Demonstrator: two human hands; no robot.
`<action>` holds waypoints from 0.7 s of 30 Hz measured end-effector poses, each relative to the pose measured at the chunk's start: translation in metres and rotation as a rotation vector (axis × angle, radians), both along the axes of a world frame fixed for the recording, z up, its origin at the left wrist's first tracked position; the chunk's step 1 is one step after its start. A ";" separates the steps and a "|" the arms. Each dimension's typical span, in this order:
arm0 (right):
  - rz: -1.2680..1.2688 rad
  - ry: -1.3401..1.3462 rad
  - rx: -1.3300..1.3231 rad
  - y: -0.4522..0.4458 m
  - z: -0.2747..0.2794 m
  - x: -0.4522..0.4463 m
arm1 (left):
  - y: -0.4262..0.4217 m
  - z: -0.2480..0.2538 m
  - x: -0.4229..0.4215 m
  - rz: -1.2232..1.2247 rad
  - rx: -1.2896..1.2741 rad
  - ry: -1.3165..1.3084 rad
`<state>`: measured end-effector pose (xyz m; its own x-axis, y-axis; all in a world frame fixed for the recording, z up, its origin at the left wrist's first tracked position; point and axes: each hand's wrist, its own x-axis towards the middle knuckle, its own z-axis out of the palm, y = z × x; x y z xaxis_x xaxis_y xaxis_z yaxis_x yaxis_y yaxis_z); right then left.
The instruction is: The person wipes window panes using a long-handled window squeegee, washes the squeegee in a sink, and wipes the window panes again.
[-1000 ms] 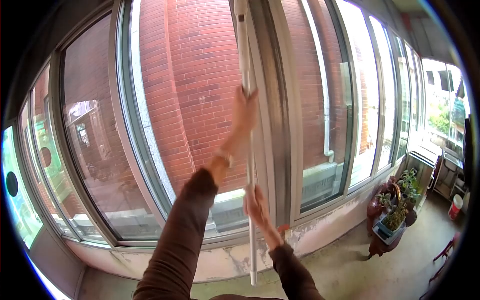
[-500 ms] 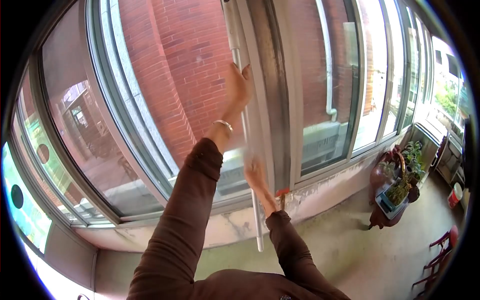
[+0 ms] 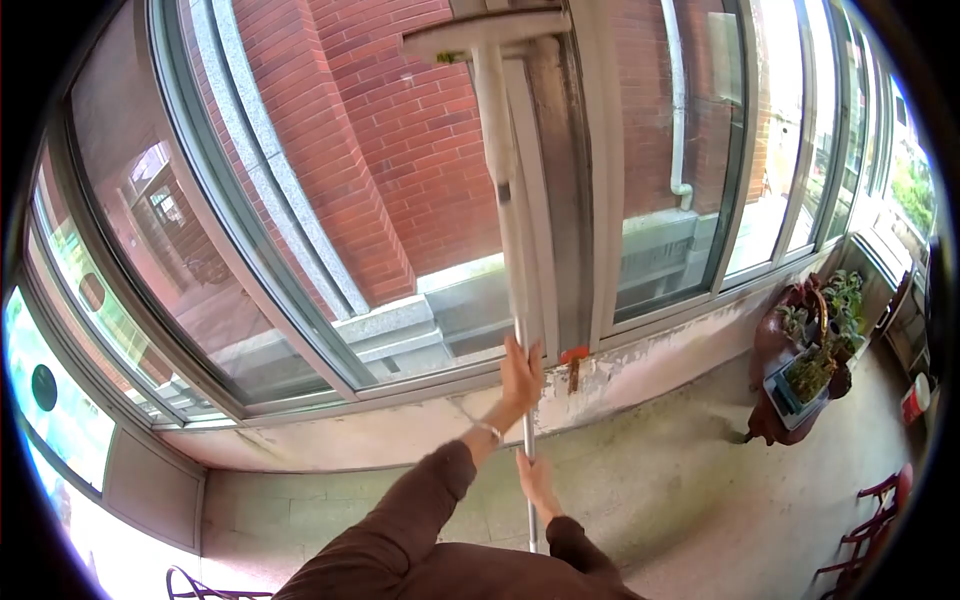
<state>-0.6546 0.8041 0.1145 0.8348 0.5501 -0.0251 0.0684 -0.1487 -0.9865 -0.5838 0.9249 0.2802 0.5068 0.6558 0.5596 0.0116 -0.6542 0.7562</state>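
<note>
A long-handled window squeegee [image 3: 509, 235] stands nearly upright in front of me, its pole running down between my arms. Its wide T-shaped head [image 3: 480, 36] is high up, by the window pane [image 3: 400, 130] and the frame post beside it. My left hand [image 3: 522, 378] is closed around the pole at about sill height. Lower down, my right hand [image 3: 538, 482] grips the same pole close to my body. Whether the head touches the glass I cannot tell.
A red-and-brown object [image 3: 574, 357] sits at the sill below the post. Potted plants [image 3: 810, 375] are on a dark stand at the right. Beyond them is a red-and-white bucket [image 3: 915, 399]. Dark red chairs [image 3: 875, 520] stand at the lower right.
Both hands have come down with the pole, the left hand by a large distance. The squeegee's head, previously out of view above, now shows at the top.
</note>
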 end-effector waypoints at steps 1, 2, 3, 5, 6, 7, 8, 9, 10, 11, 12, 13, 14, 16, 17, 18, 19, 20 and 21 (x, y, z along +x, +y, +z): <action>0.017 0.044 -0.075 -0.013 -0.021 -0.007 | -0.012 -0.015 -0.009 -0.015 -0.033 0.019; 0.038 0.088 -0.150 -0.026 -0.044 -0.016 | -0.024 -0.031 -0.019 -0.026 -0.065 0.037; 0.059 0.129 -0.224 -0.039 -0.067 -0.027 | -0.030 -0.058 -0.028 -0.026 -0.130 0.113; 0.044 0.164 -0.236 -0.062 -0.119 -0.055 | -0.053 -0.080 -0.049 -0.003 -0.060 0.113; 0.000 0.157 -0.197 -0.072 -0.132 -0.072 | -0.061 -0.093 -0.057 0.000 0.010 0.065; -0.045 0.147 -0.159 -0.082 -0.135 -0.088 | -0.067 -0.116 -0.067 -0.008 -0.112 0.109; -0.045 0.173 -0.217 -0.094 -0.129 -0.099 | -0.074 -0.141 -0.079 -0.016 -0.235 0.152; -0.047 0.198 -0.276 -0.105 -0.124 -0.112 | -0.078 -0.163 -0.090 -0.019 -0.243 0.236; -0.049 0.214 -0.308 -0.112 -0.124 -0.123 | -0.082 -0.184 -0.102 -0.026 -0.251 0.320; -0.049 0.224 -0.327 -0.114 -0.126 -0.130 | -0.090 -0.201 -0.111 -0.007 -0.241 0.328; -0.047 0.231 -0.341 -0.116 -0.129 -0.136 | -0.097 -0.217 -0.120 0.010 -0.234 0.334; -0.042 0.237 -0.353 -0.114 -0.131 -0.139 | -0.105 -0.226 -0.130 -0.016 -0.257 0.362; -0.039 0.239 -0.367 -0.115 -0.133 -0.142 | -0.114 -0.235 -0.143 -0.037 -0.283 0.390; -0.018 0.223 -0.397 -0.121 -0.133 -0.146 | -0.133 -0.247 -0.172 -0.073 -0.334 0.482; 0.011 0.201 -0.413 -0.125 -0.132 -0.145 | -0.140 -0.252 -0.184 -0.073 -0.357 0.536; 0.046 0.174 -0.433 -0.130 -0.131 -0.146 | -0.147 -0.252 -0.193 -0.057 -0.389 0.576; 0.084 0.137 -0.456 -0.134 -0.131 -0.144 | -0.150 -0.246 -0.196 -0.063 -0.505 0.579; 0.120 0.100 -0.473 -0.137 -0.130 -0.141 | -0.150 -0.232 -0.198 -0.085 -0.607 0.576; 0.150 0.063 -0.485 -0.137 -0.128 -0.139 | -0.150 -0.214 -0.201 -0.127 -0.699 0.579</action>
<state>-0.7931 0.6668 -0.0132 0.7359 0.5766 -0.3550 0.0670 -0.5837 -0.8092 -0.7853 0.7750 0.0658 0.6759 0.6699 -0.3072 0.4714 -0.0725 0.8790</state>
